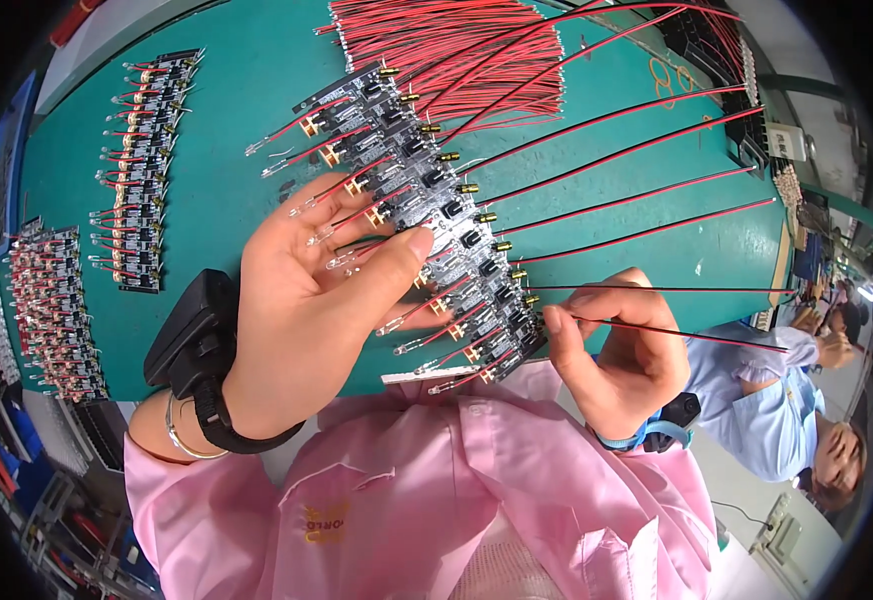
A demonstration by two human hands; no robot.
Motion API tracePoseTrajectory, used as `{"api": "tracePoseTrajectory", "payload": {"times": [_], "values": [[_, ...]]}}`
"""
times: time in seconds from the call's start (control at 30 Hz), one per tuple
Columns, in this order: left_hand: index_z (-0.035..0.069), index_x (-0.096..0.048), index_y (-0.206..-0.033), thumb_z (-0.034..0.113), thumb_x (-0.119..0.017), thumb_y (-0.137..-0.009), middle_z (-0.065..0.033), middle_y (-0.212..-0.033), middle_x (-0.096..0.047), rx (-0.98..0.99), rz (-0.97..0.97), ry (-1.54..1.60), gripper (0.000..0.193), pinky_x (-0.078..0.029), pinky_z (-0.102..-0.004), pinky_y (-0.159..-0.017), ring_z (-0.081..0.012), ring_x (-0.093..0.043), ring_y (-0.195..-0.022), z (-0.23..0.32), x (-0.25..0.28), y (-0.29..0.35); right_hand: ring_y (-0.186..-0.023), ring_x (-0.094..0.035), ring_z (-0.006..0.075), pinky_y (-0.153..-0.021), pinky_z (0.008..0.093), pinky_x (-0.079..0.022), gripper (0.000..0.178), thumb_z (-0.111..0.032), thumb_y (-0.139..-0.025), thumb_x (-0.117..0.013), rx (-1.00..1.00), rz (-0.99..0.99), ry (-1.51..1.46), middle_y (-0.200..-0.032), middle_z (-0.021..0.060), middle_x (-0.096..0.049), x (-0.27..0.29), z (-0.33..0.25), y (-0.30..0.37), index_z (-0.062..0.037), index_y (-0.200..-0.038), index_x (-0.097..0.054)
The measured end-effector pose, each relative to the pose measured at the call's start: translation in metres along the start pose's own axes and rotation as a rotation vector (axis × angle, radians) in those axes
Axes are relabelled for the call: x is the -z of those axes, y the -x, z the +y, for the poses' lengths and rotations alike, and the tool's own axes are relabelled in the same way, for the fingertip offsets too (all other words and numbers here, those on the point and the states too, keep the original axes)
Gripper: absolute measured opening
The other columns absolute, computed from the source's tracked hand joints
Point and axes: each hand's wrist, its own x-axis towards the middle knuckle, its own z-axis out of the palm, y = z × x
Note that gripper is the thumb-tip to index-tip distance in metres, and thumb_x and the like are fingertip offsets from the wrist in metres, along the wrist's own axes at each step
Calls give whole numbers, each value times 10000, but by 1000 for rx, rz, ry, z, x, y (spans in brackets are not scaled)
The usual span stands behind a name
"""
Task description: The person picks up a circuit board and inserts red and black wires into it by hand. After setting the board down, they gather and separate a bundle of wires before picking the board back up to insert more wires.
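A long black circuit board panel (pixel 444 228) slants across the middle, made up of several small boards in a row. Short red and black wires with clear LED-like tips hang off its left edge. From its right edge, long red-and-black wires run out to the right. My left hand (pixel 302 305) grips the panel's left side, thumb on top and fingers spread beneath. At the panel's near right end, my right hand (pixel 627 355) pinches a red-and-black wire (pixel 702 337) between thumb and forefinger. Its wire end is close to the board's edge; whether it touches is too small to tell.
A big bundle of red-and-black wires (pixel 457 60) lies at the back of the green table (pixel 227 120). Another board panel (pixel 142 180) and a stack of wired panels (pixel 52 310) are at left. Rubber bands (pixel 667 80) lie back right. A person in blue (pixel 772 410) is at right.
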Motion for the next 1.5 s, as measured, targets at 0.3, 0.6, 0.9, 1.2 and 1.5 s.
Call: {"api": "tracePoseTrajectory", "payload": {"times": [0.3, 0.6, 0.9, 1.2, 1.5], "values": [[-32, -446, -1053, -28, -575, -776, -93, -1000, -512, -23, 6, -13, 305, -572, -335, -619, -180, -571, -855, -4, 1, 0, -567, -489, 113, -533, 208, -383, 230, 160, -636, -630, 70, -13, 72, -724, 120, -568, 0, 1, 0, 49, -804, -518], [-9, -424, -1141, -41, -496, -807, -103, -1033, -558, -26, 4, -77, 343, -569, -354, -630, -189, -603, -860, -3, 0, 0, -588, -495, 115, -545, 211, -391, 253, 150, -632, -650, 68, -56, 84, -739, 123, -573, 2, 1, -3, 52, -826, -520], [1, -435, -1136, -32, -497, -808, -93, -1027, -559, 2, -8, -78, 336, -568, -350, -622, -185, -604, -849, -4, 2, -1, -613, -496, 98, -560, 207, -408, 284, 114, -647, -670, -272, -11, -334, -785, 85, -585, 8, 5, -5, 43, -881, -526], [9, -445, -1124, -30, -500, -808, -77, -1004, -557, 11, -38, -55, 323, -568, -352, -619, -175, -595, -846, -2, 4, -1, -701, -511, 93, -621, 189, -399, 250, -7, -706, -663, -412, -264, -405, -827, 54, -576, 64, 41, -53, 16, -913, -523], [-17, -460, -1039, -27, -548, -794, -93, -972, -541, 21, -33, 18, 261, -563, -330, -631, -180, -593, -816, 1, 3, -1, -794, -513, 209, -698, 294, -422, 166, -59, -723, -624, 377, -249, 533, -866, 48, -587, 19, 76, -118, -65, -886, -592]]}}
